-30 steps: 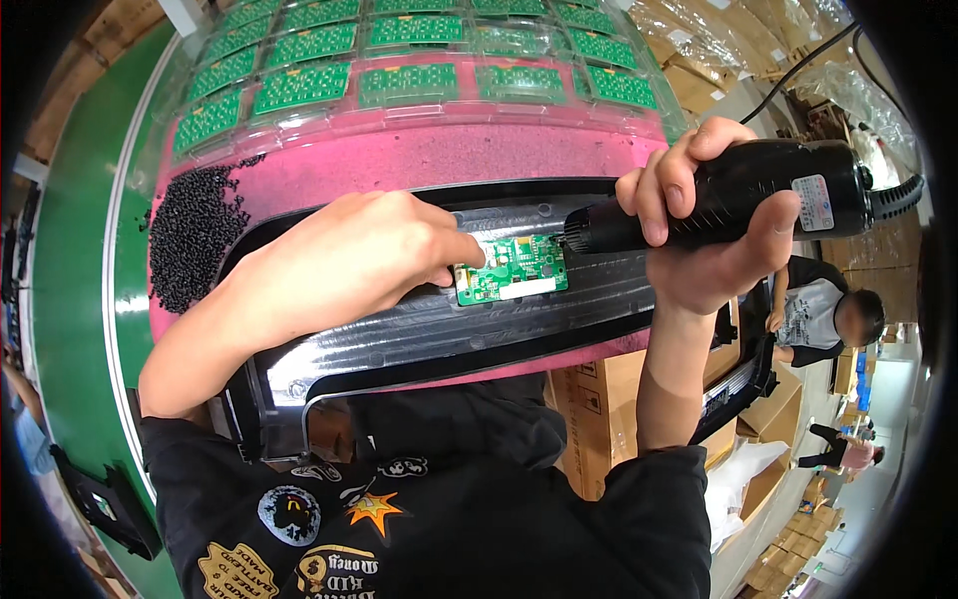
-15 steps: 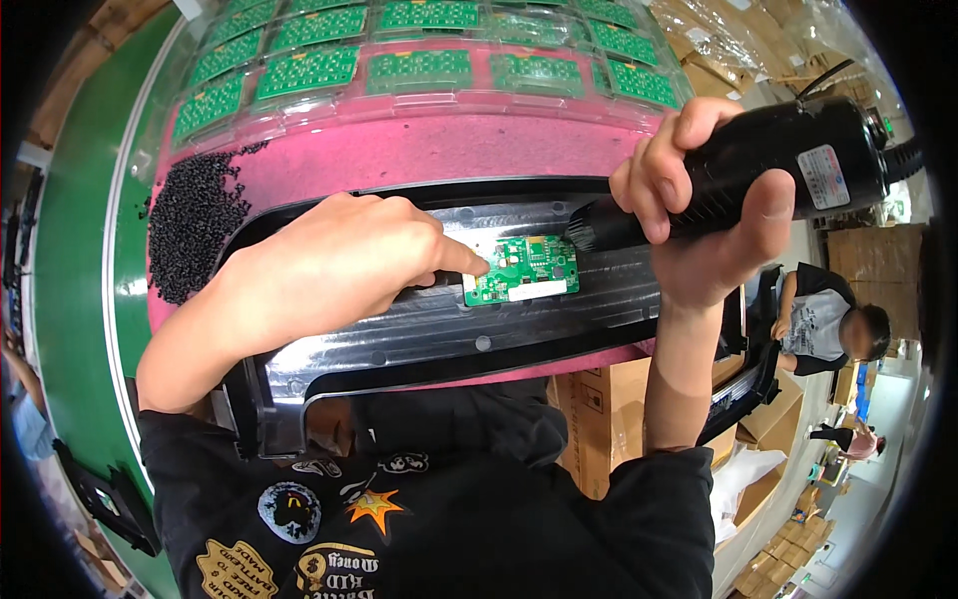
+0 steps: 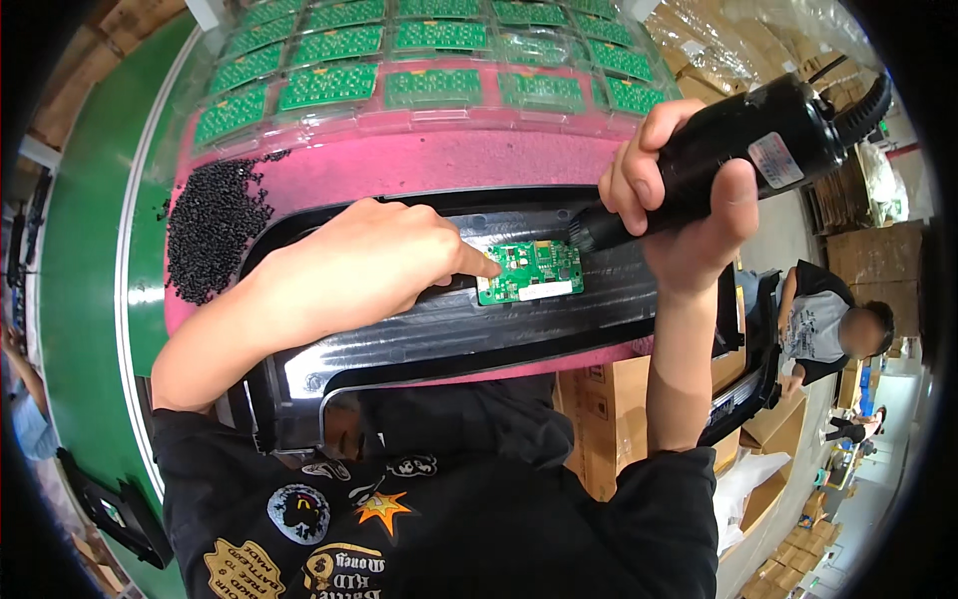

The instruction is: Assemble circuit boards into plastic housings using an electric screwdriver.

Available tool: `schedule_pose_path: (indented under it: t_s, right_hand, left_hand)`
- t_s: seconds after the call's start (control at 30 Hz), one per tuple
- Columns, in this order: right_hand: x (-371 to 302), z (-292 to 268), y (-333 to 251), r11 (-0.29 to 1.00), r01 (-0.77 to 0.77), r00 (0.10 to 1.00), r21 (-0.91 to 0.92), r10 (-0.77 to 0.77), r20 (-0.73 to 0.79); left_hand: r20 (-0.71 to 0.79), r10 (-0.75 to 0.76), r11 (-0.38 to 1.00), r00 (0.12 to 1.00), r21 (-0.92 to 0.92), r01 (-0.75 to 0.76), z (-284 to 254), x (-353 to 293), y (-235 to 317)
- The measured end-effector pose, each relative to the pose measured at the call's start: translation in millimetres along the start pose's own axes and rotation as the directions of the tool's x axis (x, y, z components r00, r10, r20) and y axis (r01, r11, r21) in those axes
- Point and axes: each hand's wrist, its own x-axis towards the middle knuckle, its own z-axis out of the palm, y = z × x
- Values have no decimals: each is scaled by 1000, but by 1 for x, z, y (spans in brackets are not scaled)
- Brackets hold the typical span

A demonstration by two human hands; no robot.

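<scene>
My left hand (image 3: 384,255) reaches across a black plastic housing (image 3: 399,344). Its index fingertip touches the left end of a green circuit board (image 3: 531,272) lying in the housing. The other fingers are curled under, and whatever they may hold is hidden. In my right hand (image 3: 689,210) is a black corded electric screwdriver (image 3: 738,140), gripped around its body and tilted. Its dark tip points down-left at the board's upper right corner; I cannot tell whether it touches.
A heap of small black screws (image 3: 215,230) lies on the pink mat (image 3: 409,160) at left. Clear trays (image 3: 439,118) of green boards stand behind. A green bench surface (image 3: 85,329) runs along the left. Cardboard boxes (image 3: 604,424) and a seated person (image 3: 823,324) are at right.
The screwdriver and my right hand have shifted left and slightly down, with the tip still near the board's corner. The whole view has shifted a little. My left fingertip stays on the board.
</scene>
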Motion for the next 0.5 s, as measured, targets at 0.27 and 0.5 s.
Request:
schedule_pose_path:
  t_s: [0.27,0.5]
  right_hand:
    - [-14,27,-35,879,232,962,416,-144,-231]
    - [-21,48,-50,825,298,940,479,-167,-298]
  left_hand:
    - [-125,128,992,984,13,-128,2,3,-1]
    - [-522,179,783,834,-438,-442,-6,3,7]
